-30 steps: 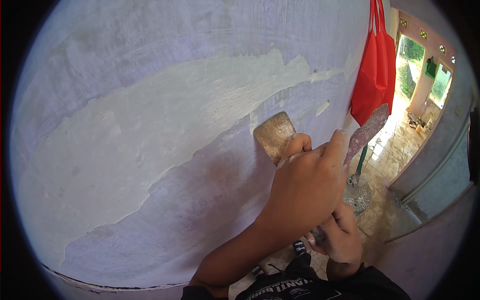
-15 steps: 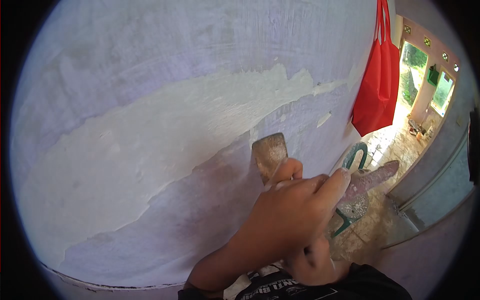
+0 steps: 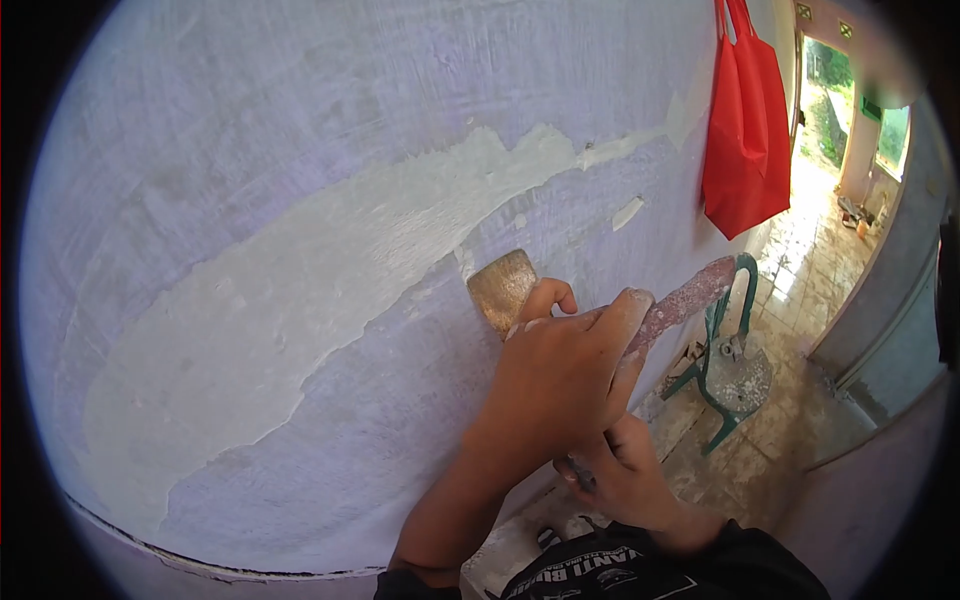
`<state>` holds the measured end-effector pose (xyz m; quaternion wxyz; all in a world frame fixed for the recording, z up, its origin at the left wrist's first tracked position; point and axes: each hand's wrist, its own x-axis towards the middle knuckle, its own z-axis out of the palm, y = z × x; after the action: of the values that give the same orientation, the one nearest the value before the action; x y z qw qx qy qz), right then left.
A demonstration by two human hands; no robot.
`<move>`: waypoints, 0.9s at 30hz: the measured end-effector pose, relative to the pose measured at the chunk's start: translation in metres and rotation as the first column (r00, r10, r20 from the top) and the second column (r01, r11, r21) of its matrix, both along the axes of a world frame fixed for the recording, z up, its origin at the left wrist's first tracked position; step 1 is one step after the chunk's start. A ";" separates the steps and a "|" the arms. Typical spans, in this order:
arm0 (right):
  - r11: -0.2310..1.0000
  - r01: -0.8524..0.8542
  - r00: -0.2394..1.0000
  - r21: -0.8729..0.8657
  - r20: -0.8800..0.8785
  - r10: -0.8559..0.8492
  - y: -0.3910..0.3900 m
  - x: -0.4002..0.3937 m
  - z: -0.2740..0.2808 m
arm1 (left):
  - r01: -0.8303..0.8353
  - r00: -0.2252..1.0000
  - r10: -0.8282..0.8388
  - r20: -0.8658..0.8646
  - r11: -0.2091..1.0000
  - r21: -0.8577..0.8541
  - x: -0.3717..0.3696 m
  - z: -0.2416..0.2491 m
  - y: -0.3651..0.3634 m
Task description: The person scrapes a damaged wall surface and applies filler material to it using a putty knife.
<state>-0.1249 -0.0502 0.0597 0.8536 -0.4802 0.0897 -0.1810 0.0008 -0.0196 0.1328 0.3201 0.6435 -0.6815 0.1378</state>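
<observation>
My left hand [image 3: 555, 375] is closed in front of the wall, its back toward me. A worn metal scraper blade [image 3: 503, 287] sticks out at its upper left, close to the wall. From its right side a pinkish, putty-spattered handle [image 3: 690, 300] points up and right; the joint between blade and handle is hidden. My right hand [image 3: 630, 480] is just below and partly behind the left, its fingers curled; what they hold is hidden. On the purple wall [image 3: 400, 440] a broad pale band of putty [image 3: 300, 280] runs diagonally, with ragged edges.
A red bag [image 3: 747, 130] hangs by the wall at upper right. Below it stands a green chair [image 3: 745, 300] with a whitish, spattered seat. A tiled floor [image 3: 790, 290] leads to a bright doorway [image 3: 825, 110]. Small items [image 3: 857, 215] lie near it.
The view has shifted, showing more of the chair and floor. Both hands stay together with the blade and handle, now slightly further left in view and turned a little.
</observation>
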 end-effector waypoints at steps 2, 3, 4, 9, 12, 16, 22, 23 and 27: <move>0.661 0.294 0.950 -0.690 0.137 -0.279 -0.004 0.004 -0.010 | 0.022 1.000 -0.022 -0.001 0.999 -0.033 0.002 -0.004 0.006; 0.657 0.295 0.949 -0.694 0.131 -0.287 -0.008 0.005 -0.014 | 0.028 1.000 -0.027 0.003 0.997 -0.073 0.002 -0.007 0.008; 0.569 0.330 0.933 -0.753 0.167 -0.320 -0.012 0.006 -0.019 | 0.033 0.999 -0.033 -0.002 0.997 -0.073 0.000 -0.008 0.011; 0.269 0.373 0.906 -0.888 0.287 -0.311 -0.022 0.009 -0.058 | 0.003 0.981 -0.014 0.193 0.999 0.054 -0.009 -0.014 0.029; 0.346 0.272 0.928 -0.898 0.149 -0.342 -0.025 0.010 -0.056 | -0.054 0.980 0.030 0.198 0.992 0.118 -0.012 -0.011 0.038; 0.160 0.383 0.884 -0.910 0.311 -0.350 -0.040 0.011 -0.042 | -0.015 0.994 0.007 0.110 0.997 0.075 -0.013 -0.008 0.031; -0.112 0.266 0.900 -0.958 0.288 -0.328 -0.066 0.005 -0.013 | -0.047 0.974 0.057 0.218 0.998 -0.050 -0.006 0.001 0.014; -0.022 0.360 0.895 -0.933 0.352 -0.275 -0.072 0.006 -0.003 | -0.100 0.961 0.113 0.252 0.993 -0.067 -0.002 0.004 0.011; -0.022 0.373 0.891 -0.928 0.365 -0.271 -0.086 0.006 0.000 | -0.216 0.930 0.235 0.282 0.971 -0.099 -0.001 0.003 0.006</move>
<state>-0.1185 -0.1365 0.0598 0.2328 -0.8854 0.0186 -0.4019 -0.0005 -0.0137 0.1356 0.2193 0.6793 -0.6378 0.2893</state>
